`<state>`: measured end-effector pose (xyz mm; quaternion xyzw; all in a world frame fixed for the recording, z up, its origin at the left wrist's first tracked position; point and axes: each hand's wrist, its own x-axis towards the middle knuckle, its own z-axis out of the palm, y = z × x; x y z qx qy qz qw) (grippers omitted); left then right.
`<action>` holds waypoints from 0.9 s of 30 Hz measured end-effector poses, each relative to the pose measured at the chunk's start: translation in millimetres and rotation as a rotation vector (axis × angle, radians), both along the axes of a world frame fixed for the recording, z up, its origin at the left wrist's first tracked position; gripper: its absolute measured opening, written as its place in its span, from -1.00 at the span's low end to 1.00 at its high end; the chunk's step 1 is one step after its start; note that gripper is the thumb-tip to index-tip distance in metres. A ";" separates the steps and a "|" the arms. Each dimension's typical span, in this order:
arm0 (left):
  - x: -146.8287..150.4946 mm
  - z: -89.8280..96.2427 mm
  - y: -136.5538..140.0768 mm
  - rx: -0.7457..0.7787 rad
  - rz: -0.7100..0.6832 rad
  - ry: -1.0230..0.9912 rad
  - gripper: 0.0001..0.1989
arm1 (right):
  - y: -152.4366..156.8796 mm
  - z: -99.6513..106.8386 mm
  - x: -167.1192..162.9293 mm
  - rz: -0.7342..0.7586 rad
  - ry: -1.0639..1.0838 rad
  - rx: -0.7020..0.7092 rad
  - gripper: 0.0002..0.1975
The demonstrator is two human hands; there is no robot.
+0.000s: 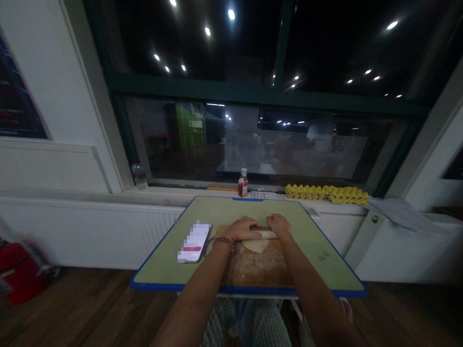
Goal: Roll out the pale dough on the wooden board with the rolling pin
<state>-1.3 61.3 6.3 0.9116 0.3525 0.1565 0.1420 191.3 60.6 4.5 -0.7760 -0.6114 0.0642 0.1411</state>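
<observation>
Right now we are resting our 2 bare hands on a pale, cylindrical wooden rolling pin (268, 234); it is lying crosswise over the far part of a floury, rectangular brown wooden board (258, 274). Our left hand (241, 228), with a dark beaded bracelet (223, 240) circling its wrist, is reaching over the pin's left part, its fingers bending loosely across the wood; our right hand (279, 224) is covering the right end, its fingers curling inward; we cannot tell how tightly either set is closing, since the undersides are hiding from view. A thin, flat, cream-coloured sheet of dough (256, 246) is spreading from beneath the pin towards us, lying on the board between our forearms.

The board is sitting on a light green, blue-edged folding table (168, 270); to its left a slim phone with a bright white screen (195, 243) is lying, slanting, near our left forearm. Beyond the table, a small bottle with a white cap and reddish contents (243, 187) is standing on the white windowsill (277, 196); to its right, bumpy yellow egg trays (325, 193) are stretching along the sill; far to its left, a clear plastic bottle (139, 176) is standing near the corner.
</observation>
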 end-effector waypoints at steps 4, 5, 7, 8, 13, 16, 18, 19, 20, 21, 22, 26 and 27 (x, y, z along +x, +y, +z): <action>-1.2 2.2 -1.3 -0.002 -0.038 -0.004 -0.58 | 0.2 0.8 0.1 0.001 0.005 -0.011 -0.57; -1.5 2.2 -1.5 -0.002 -0.046 -0.009 -0.59 | 0.1 1.0 0.2 0.001 0.006 -0.011 -0.57; -1.5 1.4 -1.3 0.003 -0.043 -0.020 -0.59 | -0.3 1.5 0.2 0.002 0.007 -0.009 -0.58; -1.3 0.6 -0.9 0.006 -0.036 -0.023 -0.59 | -0.7 1.6 0.2 0.003 0.008 -0.007 -0.58; 0.3 -3.5 2.3 0.010 -0.015 -0.025 -0.55 | -2.0 1.8 -0.1 -0.005 0.011 0.002 -0.57; 0.2 -3.4 1.9 0.020 -0.012 -0.025 -0.56 | -2.1 1.9 -0.6 -0.013 0.013 -0.003 -0.57; -0.3 -2.4 0.4 0.018 -0.006 -0.026 -0.56 | -2.3 2.4 -1.0 -0.015 0.013 -0.004 -0.58; -0.5 -1.9 -0.4 0.016 -0.004 -0.026 -0.56 | -2.6 2.7 -1.2 -0.014 0.013 -0.003 -0.58; -0.8 -1.4 -1.2 0.015 -0.003 -0.027 -0.55 | -2.9 3.0 -1.4 -0.013 0.013 -0.001 -0.58; -1.1 -1.0 -1.9 0.014 -0.003 -0.029 -0.55 | -3.2 3.2 -1.5 -0.012 0.013 0.000 -0.58; -1.2 -0.7 -2.3 0.013 -0.005 -0.031 -0.55 | -3.4 3.4 -1.6 -0.012 0.014 0.001 -0.57; -1.4 -0.4 -2.2 0.001 -0.005 -0.040 -0.56 | -3.0 2.9 -1.2 -0.014 0.017 0.000 -0.56; -1.3 -0.4 -2.0 -0.002 -0.005 -0.041 -0.56 | -2.7 2.5 -1.0 -0.013 0.017 -0.001 -0.56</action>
